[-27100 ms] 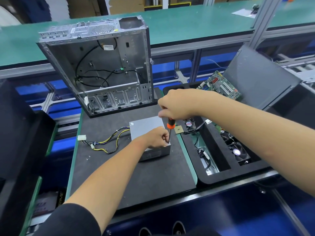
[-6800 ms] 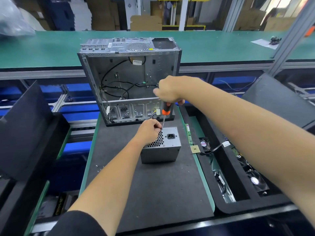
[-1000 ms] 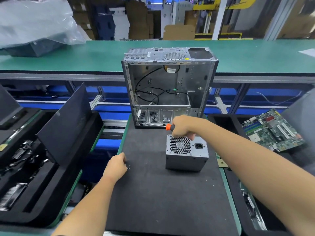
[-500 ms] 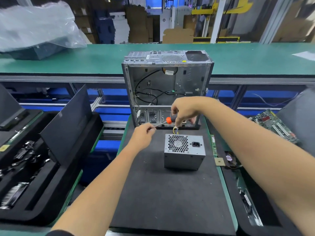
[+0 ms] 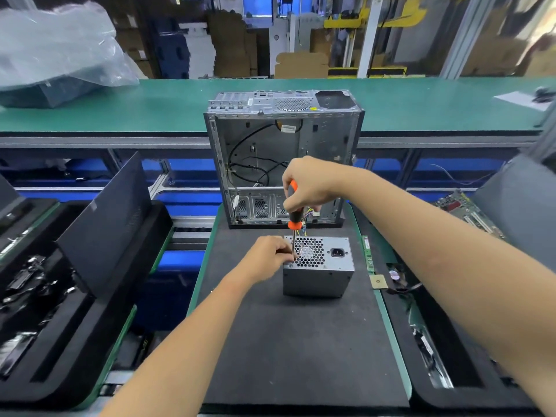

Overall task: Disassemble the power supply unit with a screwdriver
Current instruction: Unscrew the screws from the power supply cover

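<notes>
Grey metal power supply unit [image 5: 318, 266] stands on the black mat [image 5: 301, 341]; right hand [image 5: 310, 183] grips the screwdriver [image 5: 292, 218] upright, left hand [image 5: 269, 255] pinching its shaft at the grille's left corner screw — seating step, next likely turning under downward pressure.

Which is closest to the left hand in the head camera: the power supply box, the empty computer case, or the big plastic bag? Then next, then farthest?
1. Power supply box: right at the left hand.
2. Empty computer case: behind, mat's far end.
3. Plastic bag: far left, back bench.
</notes>
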Demonstrator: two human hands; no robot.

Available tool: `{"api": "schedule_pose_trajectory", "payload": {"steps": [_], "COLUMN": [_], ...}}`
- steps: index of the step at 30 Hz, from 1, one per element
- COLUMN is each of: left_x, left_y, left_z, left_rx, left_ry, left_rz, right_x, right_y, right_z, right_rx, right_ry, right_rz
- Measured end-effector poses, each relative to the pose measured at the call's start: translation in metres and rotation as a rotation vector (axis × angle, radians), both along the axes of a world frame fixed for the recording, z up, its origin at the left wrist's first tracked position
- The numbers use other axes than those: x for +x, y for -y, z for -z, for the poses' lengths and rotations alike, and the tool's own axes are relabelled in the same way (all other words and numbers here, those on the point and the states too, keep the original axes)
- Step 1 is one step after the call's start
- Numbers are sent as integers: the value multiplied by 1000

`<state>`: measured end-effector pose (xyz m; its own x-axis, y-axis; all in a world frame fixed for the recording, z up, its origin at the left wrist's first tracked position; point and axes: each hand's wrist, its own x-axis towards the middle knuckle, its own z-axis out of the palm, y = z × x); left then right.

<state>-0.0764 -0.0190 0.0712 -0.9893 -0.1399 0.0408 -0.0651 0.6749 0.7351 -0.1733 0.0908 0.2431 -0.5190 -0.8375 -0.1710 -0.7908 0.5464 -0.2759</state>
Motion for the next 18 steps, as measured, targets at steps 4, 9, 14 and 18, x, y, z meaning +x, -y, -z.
{"api": "schedule_pose_trajectory", "payload": {"steps": [4,9,14,18], "left_x": [5,5,5,4], "left_y": [1,-2,-3,-3], "left_z": [7,8,8,9], "left_rx": [40,55,38,34], "left_ry": [-8,-21,-17,-6], "left_rz": [-27,-20,-29,-34], "right_x": [2,0,2,3], "right_y": [4,5,3,-2], "right_z": [8,8,9,8], "right_rx": [-7,-10,-22,-25], "right_ry": [-35,-40,-48,-23], "right_rz": [-9,-20,-24,-37]}}
